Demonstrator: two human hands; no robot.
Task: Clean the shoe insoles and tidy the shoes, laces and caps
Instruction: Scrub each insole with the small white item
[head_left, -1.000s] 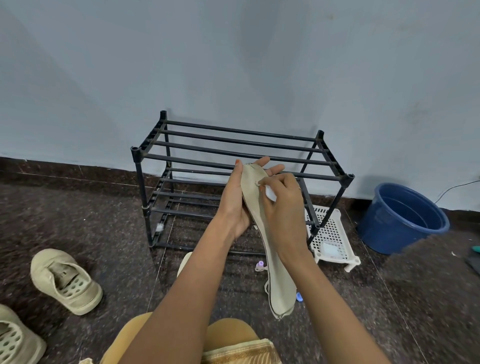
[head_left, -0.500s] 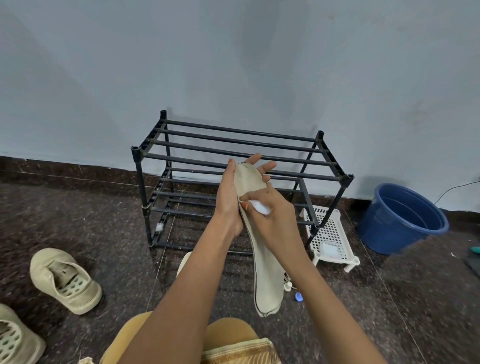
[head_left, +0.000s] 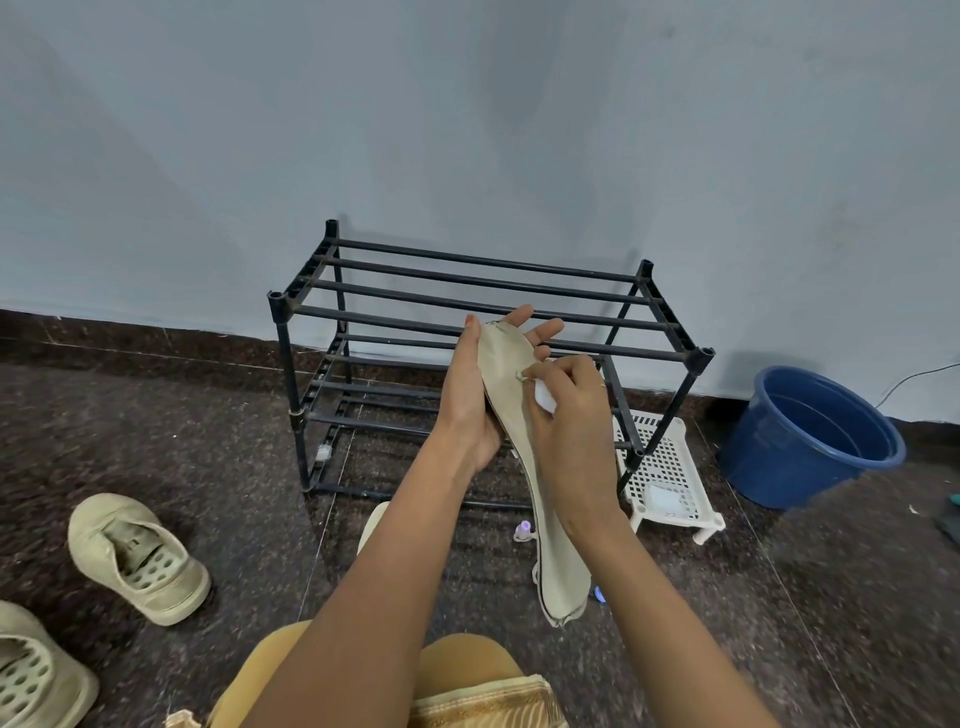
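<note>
A long beige insole hangs upright in front of the black shoe rack. My left hand supports its upper end from behind, thumb along the left edge and fingers straight past the tip. My right hand pinches a small white wad and presses it against the insole's upper face. Two beige shoes lie on the floor at left, one shoe whole and another shoe cut off by the frame. A small cap and a blue cap sit near the insole's lower end.
A blue bucket stands at the right by the wall. A white perforated stool with a white pad on it sits beside the rack's right leg. My knees in yellow cloth fill the bottom centre. The floor is dark speckled stone.
My right hand with the white wad slid down the insole and came back up near its top. The insole swung slightly with the rubbing. My left hand kept its hold.
</note>
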